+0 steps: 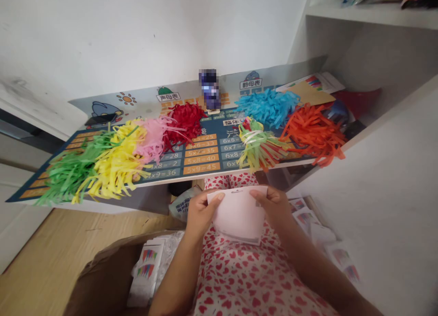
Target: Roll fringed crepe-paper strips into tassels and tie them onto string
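Observation:
My left hand and my right hand grip a white card by its upper corners, thumbs on top. The card has a small hang slot near its upper edge and hangs over my lap, slightly bowed. Beyond it, on the desk, lies a mixed-colour bundle of paper strips bound with a pale band. Fringed paper bunches in green, yellow, pink and red lie on the left. Blue and orange bunches are on the right.
The desk has a printed times-table mat. A pixelated object stands at its back. An open cardboard box with printed cards sits at lower left. More printed packets lie at right, below a white shelf.

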The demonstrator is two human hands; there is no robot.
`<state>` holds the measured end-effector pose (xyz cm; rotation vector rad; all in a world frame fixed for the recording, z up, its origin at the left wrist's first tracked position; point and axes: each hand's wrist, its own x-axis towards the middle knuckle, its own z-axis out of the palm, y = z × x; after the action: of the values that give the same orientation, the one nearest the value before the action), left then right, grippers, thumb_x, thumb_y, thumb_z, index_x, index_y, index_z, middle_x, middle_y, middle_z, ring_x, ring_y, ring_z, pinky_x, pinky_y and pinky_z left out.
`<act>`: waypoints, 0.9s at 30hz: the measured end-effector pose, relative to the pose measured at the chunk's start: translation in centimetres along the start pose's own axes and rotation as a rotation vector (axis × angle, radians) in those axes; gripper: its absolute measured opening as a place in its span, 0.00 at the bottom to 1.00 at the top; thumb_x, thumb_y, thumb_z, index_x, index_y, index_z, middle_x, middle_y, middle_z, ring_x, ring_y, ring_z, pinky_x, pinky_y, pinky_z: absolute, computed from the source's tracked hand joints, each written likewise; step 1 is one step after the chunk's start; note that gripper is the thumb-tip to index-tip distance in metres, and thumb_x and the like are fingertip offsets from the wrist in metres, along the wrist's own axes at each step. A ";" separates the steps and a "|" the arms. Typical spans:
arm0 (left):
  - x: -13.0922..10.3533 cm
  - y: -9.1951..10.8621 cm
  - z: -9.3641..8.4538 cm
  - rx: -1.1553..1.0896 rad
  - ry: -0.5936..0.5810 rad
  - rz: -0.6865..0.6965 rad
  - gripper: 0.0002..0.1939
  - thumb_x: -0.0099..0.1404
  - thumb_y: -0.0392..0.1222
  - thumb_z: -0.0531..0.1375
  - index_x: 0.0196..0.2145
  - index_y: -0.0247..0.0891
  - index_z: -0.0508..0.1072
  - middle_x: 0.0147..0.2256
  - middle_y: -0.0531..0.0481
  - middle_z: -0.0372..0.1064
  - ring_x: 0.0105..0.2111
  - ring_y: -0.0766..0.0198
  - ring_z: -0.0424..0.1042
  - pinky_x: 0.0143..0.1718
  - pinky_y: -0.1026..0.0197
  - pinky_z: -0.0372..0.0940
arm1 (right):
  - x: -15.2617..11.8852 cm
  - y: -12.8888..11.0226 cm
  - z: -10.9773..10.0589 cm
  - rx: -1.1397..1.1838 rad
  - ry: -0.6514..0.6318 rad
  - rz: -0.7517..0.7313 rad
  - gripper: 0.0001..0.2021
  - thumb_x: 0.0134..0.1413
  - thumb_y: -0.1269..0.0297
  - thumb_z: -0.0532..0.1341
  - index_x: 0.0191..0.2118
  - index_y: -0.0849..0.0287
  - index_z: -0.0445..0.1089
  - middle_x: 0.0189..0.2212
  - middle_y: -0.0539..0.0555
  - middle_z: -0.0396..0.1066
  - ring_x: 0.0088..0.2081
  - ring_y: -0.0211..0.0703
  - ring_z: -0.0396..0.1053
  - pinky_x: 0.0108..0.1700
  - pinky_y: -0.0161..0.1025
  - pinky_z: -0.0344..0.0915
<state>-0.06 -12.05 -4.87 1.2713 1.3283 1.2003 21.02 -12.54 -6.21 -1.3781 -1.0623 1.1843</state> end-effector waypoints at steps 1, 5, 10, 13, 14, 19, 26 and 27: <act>0.2 0.0 0.0 -0.017 -0.014 -0.016 0.13 0.57 0.48 0.67 0.34 0.35 0.81 0.34 0.46 0.79 0.33 0.60 0.73 0.36 0.62 0.65 | 0.1 0.1 0.0 0.006 0.011 -0.002 0.18 0.45 0.49 0.67 0.29 0.62 0.76 0.22 0.51 0.71 0.24 0.38 0.65 0.27 0.34 0.62; 0.5 0.3 0.0 0.002 -0.127 -0.079 0.15 0.55 0.48 0.69 0.34 0.33 0.81 0.32 0.47 0.77 0.30 0.63 0.71 0.32 0.64 0.63 | 0.1 -0.2 0.0 -0.039 0.041 -0.036 0.18 0.45 0.49 0.66 0.31 0.62 0.77 0.22 0.51 0.71 0.24 0.39 0.65 0.27 0.34 0.63; 0.3 0.7 0.0 -0.018 -0.180 -0.088 0.16 0.57 0.50 0.67 0.30 0.31 0.80 0.26 0.50 0.73 0.24 0.67 0.65 0.26 0.66 0.59 | -0.3 -0.4 0.1 -0.081 0.008 -0.070 0.17 0.48 0.50 0.65 0.31 0.62 0.77 0.20 0.50 0.69 0.23 0.38 0.64 0.25 0.33 0.62; 0.3 1.1 0.0 0.026 -0.168 -0.045 0.15 0.57 0.49 0.67 0.29 0.31 0.79 0.25 0.49 0.72 0.24 0.67 0.65 0.26 0.66 0.58 | -0.3 -0.3 0.1 -0.086 -0.003 -0.088 0.17 0.49 0.51 0.64 0.32 0.61 0.77 0.20 0.50 0.69 0.23 0.38 0.64 0.26 0.33 0.62; 0.3 1.2 0.0 0.039 -0.171 -0.036 0.15 0.57 0.49 0.67 0.29 0.30 0.80 0.25 0.49 0.72 0.25 0.67 0.65 0.26 0.66 0.59 | -0.3 -0.3 0.1 -0.086 -0.006 -0.093 0.16 0.50 0.51 0.64 0.33 0.61 0.77 0.20 0.50 0.69 0.23 0.38 0.64 0.26 0.33 0.62; 0.3 1.4 0.0 0.055 -0.177 -0.025 0.16 0.57 0.49 0.67 0.29 0.30 0.80 0.26 0.47 0.73 0.25 0.66 0.66 0.27 0.65 0.60 | -0.3 -0.4 0.1 -0.086 -0.019 -0.096 0.16 0.49 0.52 0.64 0.33 0.61 0.77 0.19 0.50 0.68 0.22 0.37 0.64 0.25 0.33 0.62; 0.6 0.9 0.1 -0.107 -0.181 -0.157 0.16 0.54 0.49 0.69 0.34 0.32 0.81 0.29 0.48 0.75 0.26 0.66 0.68 0.29 0.66 0.61 | -0.2 -1.0 0.1 -0.088 -0.005 -0.089 0.16 0.47 0.51 0.64 0.32 0.61 0.77 0.20 0.51 0.70 0.23 0.38 0.65 0.25 0.34 0.63; 0.6 0.9 0.1 -0.132 -0.192 -0.181 0.17 0.53 0.49 0.70 0.34 0.32 0.81 0.28 0.48 0.75 0.26 0.66 0.68 0.28 0.66 0.61 | -0.2 -1.0 0.1 -0.091 -0.011 -0.085 0.16 0.47 0.51 0.64 0.31 0.61 0.77 0.20 0.51 0.70 0.23 0.39 0.65 0.25 0.34 0.63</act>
<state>0.06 -11.41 -3.97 1.1170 1.1773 0.9962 20.90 -12.62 -5.17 -1.3835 -1.1842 1.0941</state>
